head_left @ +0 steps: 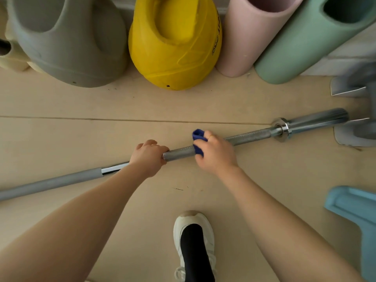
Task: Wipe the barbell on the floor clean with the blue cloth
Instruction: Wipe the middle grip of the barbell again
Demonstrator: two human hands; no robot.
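Here, nearest the viewer, the left hand grips the barbell, apparently steadying it on the floor. Just beyond, the right hand clasps the blue cloth around the knurled shaft for wiping. Farther off stands a yellow kettlebell.

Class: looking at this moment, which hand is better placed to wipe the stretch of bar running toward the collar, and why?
The right hand. It already holds the blue cloth wrapped on the barbell, nearest the collar. The left hand only grips the bar bare, farther away.
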